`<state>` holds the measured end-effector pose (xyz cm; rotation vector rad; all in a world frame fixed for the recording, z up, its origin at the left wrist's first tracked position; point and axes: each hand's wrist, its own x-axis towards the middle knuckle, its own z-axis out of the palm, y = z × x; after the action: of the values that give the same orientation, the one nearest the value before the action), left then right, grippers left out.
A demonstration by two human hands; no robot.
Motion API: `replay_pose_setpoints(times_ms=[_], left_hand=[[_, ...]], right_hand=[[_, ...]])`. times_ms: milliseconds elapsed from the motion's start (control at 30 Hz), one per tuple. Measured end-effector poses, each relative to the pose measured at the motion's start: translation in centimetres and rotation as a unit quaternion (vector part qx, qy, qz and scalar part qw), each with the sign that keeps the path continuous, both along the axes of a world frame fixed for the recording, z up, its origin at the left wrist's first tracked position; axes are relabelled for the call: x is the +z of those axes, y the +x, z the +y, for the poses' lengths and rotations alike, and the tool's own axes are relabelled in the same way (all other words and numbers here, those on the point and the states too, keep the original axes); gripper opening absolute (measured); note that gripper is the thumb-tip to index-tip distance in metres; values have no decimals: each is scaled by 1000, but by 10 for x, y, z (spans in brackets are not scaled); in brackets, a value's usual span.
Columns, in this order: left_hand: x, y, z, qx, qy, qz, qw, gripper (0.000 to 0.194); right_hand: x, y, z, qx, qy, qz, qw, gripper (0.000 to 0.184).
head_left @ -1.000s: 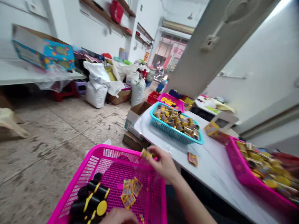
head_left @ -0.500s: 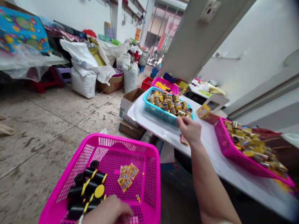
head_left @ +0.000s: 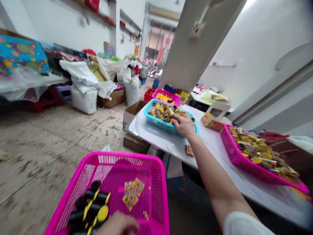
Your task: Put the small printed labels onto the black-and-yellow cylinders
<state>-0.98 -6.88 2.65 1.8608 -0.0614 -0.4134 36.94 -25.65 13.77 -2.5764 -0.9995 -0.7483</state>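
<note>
My right hand [head_left: 184, 124] reaches over the near right side of a turquoise basket [head_left: 161, 123], its fingers spread onto small yellow-lidded canisters [head_left: 160, 111] heaped inside. Nothing shows held in it. Low in the picture, my left hand [head_left: 119, 225] is smeared by motion and partly cut off, so its fingers cannot be read. It hovers over a pink basket [head_left: 127, 156] near me. In that basket lie several black cylinders with yellow rims [head_left: 91, 209], a few printed yellow cards [head_left: 132, 193] and some tiny coloured bits [head_left: 145, 214].
On the white table [head_left: 168, 143], a second pink basket [head_left: 242, 166] full of canisters stands at the right. A printed card [head_left: 189, 150] lies near the front edge. Cardboard boxes [head_left: 133, 112] stand beside the table on the left. White sacks [head_left: 84, 98] line the wall.
My right hand has moved from the turquoise basket's near edge onto the canisters, its fingers spreading. My left hand has sunk slightly lower in the picture. The camera view has shifted.
</note>
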Motion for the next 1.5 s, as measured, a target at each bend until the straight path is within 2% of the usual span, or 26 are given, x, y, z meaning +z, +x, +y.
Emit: replay_pose_setpoints(times_ms=[100, 167, 233, 300, 367, 433, 533, 633, 733, 833, 933, 967, 1033, 1133, 1233, 1300, 1400, 1433, 1467, 1500], left_hand=[[2, -9, 11, -17, -6, 33, 999, 25], [4, -11, 25, 2, -37, 47, 998, 30], [5, -8, 41, 81, -63, 54, 993, 32], [5, -3, 54, 183, -94, 50, 977, 32], [4, 3, 60, 264, -136, 40, 954, 33], [3, 7, 61, 298, -166, 31, 939, 32], [-4, 7, 56, 296, -168, 29, 940, 28], [-15, 3, 52, 298, -151, 23, 942, 25], [-25, 1, 53, 323, -121, 25, 938, 27], [-30, 2, 58, 352, -110, 17, 929, 28], [-31, 4, 58, 365, -111, 0, 925, 29], [-31, 4, 56, 369, -106, -6, 923, 29], [-32, 6, 51, 369, -100, -16, 924, 27], [-32, 6, 44, 367, -132, -3, 921, 23], [-32, 7, 39, 412, -183, 12, 893, 26], [-31, 8, 35, 434, -192, 8, 880, 27], [-28, 8, 29, 436, -197, 13, 878, 28], [-27, 7, 26, 438, -202, 15, 876, 28], [-25, 6, 24, 443, -206, 12, 872, 27], [-22, 5, 22, 454, -207, 4, 867, 26]], right_hand=[[-7, -6, 10, -13, -1, -29, 999, 31], [-15, -35, 19, 4, 36, -52, 998, 35], [-28, -82, 31, 51, 36, -7, 998, 33], [-49, -136, 45, 120, -29, 100, 987, 25], [-79, -182, 61, 159, -166, 208, 951, 15], [-111, -211, 77, 175, -268, 259, 911, 11], [-146, -227, 93, 191, -303, 283, 889, 18], [-163, -225, 101, 198, -297, 299, 885, 16], [-166, -218, 106, 214, -289, 318, 877, 3], [-157, -214, 106, 232, -265, 325, 877, 6], [-142, -214, 100, 242, -172, 396, 869, 6], [-136, -215, 98, 249, -128, 440, 853, 5], [-126, -220, 96, 271, -50, 526, 804, 2], [-114, -229, 97, 276, 67, 608, 741, 19], [-112, -241, 102, 183, 210, 657, 701, 38], [-116, -249, 103, 129, 242, 694, 666, 36], [-127, -259, 103, 94, 273, 744, 602, 35], [-130, -261, 103, 84, 288, 742, 600, 35], [-132, -262, 102, 79, 296, 729, 612, 35], [-132, -262, 101, 80, 294, 708, 637, 35]])
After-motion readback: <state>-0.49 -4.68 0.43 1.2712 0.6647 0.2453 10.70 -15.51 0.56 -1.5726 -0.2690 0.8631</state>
